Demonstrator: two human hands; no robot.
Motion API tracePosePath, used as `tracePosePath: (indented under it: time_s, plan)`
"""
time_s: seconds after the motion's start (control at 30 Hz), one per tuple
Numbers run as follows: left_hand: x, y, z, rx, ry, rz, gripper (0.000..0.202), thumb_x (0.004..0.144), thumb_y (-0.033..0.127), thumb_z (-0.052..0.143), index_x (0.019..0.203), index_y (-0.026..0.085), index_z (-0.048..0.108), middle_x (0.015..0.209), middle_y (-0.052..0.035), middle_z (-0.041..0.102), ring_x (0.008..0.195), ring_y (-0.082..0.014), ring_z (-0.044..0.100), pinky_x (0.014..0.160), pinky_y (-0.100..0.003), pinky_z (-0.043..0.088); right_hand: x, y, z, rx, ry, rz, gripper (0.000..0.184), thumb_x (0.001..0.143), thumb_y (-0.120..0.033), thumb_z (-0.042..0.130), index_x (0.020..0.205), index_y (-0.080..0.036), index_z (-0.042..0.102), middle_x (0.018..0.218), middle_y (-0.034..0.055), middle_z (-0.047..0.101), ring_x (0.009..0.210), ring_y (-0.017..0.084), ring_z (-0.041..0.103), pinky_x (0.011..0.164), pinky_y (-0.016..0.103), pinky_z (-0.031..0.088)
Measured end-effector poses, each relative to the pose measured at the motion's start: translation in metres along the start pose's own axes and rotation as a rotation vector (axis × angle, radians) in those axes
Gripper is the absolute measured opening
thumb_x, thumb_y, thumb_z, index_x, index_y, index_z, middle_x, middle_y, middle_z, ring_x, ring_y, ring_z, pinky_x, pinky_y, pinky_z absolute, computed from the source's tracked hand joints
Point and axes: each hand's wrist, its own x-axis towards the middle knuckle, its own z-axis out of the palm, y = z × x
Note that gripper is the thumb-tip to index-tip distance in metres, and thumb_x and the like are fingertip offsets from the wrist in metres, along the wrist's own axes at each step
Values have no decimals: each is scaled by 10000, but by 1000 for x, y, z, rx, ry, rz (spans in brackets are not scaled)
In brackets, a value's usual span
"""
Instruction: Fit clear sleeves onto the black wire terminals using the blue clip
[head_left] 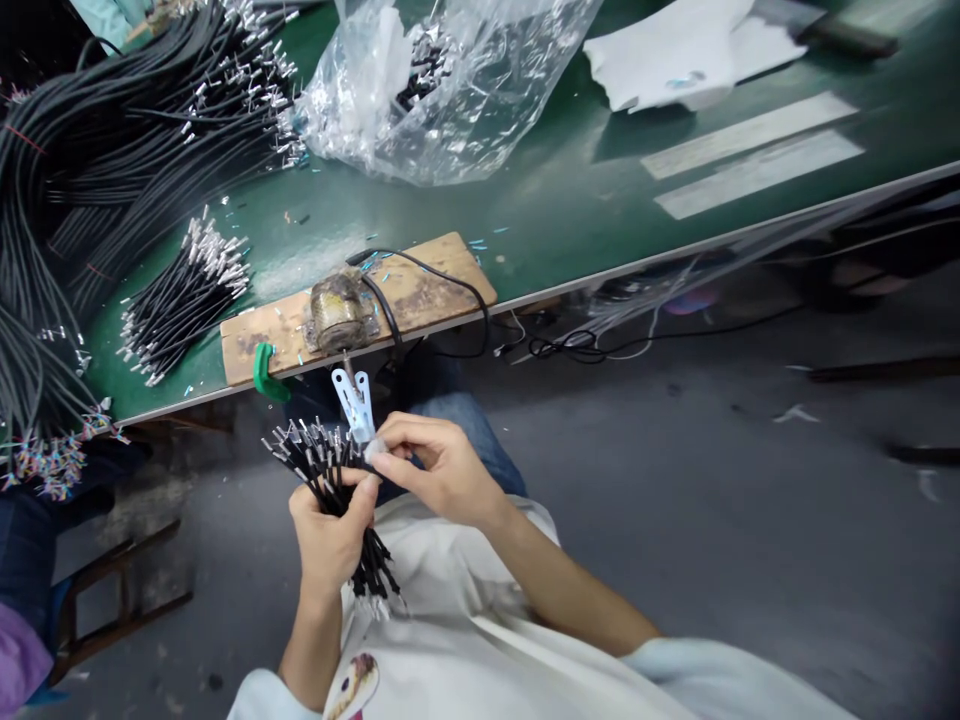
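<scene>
My left hand [330,540] is wrapped round a bundle of short black cables [375,565] with silvery metal tips, held upright and fanned out at the top. Beside it, my right hand [431,465] pinches thumb and forefinger together at the bundle's right edge. Something small and whitish shows at those fingertips; I cannot make out what they grip. Just above them is a light blue clothes peg [355,405], its lower end close to the fingertips. The peg sits at the shaft of a small round motor [336,312].
The motor is on a wooden board [442,270] at the green table's [540,240] edge, near a green clamp [268,373]. Another bundle of short cables [187,300] lies left, below long black cables [142,110]. Behind are a clear plastic bag [450,110] and white paper [682,55].
</scene>
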Motion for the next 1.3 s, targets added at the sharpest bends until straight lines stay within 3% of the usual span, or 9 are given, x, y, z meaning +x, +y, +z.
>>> tracePosePath:
  time_s: [0.2, 0.37, 0.47, 0.63, 0.8, 0.93, 1.0, 1.17, 1.3]
  plan:
    - [3, -6, -1, 46, -70, 57, 119, 602, 240, 688, 498, 181, 694, 461, 0, 634, 419, -126, 544, 466, -222, 438, 2, 5, 3, -127, 82, -5, 315, 771, -237, 520, 482, -170, 416, 504, -25, 398, 487, 89, 347, 475, 241, 278]
    - [-2, 0, 4, -32, 89, -53, 186, 654, 278, 632, 512, 159, 643, 378, 48, 466, 373, -65, 402, 408, -180, 345, 1, 7, -2, 14, 46, 31, 173, 729, -294, 606, 652, -139, 594, 607, 12, 507, 548, 113, 429, 516, 251, 347]
    - [-4, 4, 6, -100, 47, -78, 257, 679, 305, 602, 470, 160, 565, 371, 56, 437, 356, -56, 380, 394, -178, 329, 1, 7, -6, 63, -68, -26, 144, 698, -219, 634, 814, -135, 651, 726, 42, 566, 619, 127, 476, 568, 261, 387]
    - [-4, 2, 4, -228, -54, -176, 247, 703, 343, 568, 526, 171, 562, 372, 51, 454, 330, -66, 393, 364, -188, 338, 1, 12, -5, 226, -96, -11, 52, 707, -191, 635, 684, -146, 626, 706, 35, 545, 607, 116, 482, 539, 243, 381]
    - [-2, -6, 4, -281, -89, -77, 194, 708, 262, 605, 544, 159, 591, 372, 46, 479, 329, -69, 426, 370, -185, 369, -2, 16, 10, 318, 61, -22, 179, 730, -210, 641, 592, -159, 539, 633, -2, 480, 581, 110, 466, 540, 241, 376]
    - [-2, -7, 6, -296, -81, -67, 206, 714, 218, 596, 518, 164, 560, 369, 49, 481, 328, -69, 434, 367, -182, 372, -6, 11, 18, 63, 293, -295, 167, 751, -93, 575, 613, -173, 523, 668, 2, 488, 646, 123, 469, 590, 253, 381]
    - [-2, -5, 7, -328, -63, -76, 212, 725, 250, 592, 531, 167, 572, 365, 51, 473, 322, -68, 422, 360, -184, 363, -5, 10, 16, 12, 276, -366, 151, 753, -76, 568, 641, -176, 548, 689, 8, 509, 675, 129, 484, 628, 265, 390]
    - [-2, 1, 6, -383, -9, -32, 190, 706, 302, 635, 572, 168, 640, 364, 48, 474, 328, -62, 410, 374, -182, 348, -2, 17, 7, 360, 1, -61, 130, 773, -182, 572, 644, -169, 575, 668, 6, 513, 611, 123, 502, 569, 260, 399]
    - [-3, 6, 5, -311, 1, -77, 238, 696, 344, 635, 541, 165, 614, 363, 44, 458, 333, -64, 391, 376, -188, 334, 0, 18, 1, 327, 59, -70, 130, 764, -182, 573, 639, -166, 604, 665, 12, 532, 615, 121, 494, 567, 254, 390]
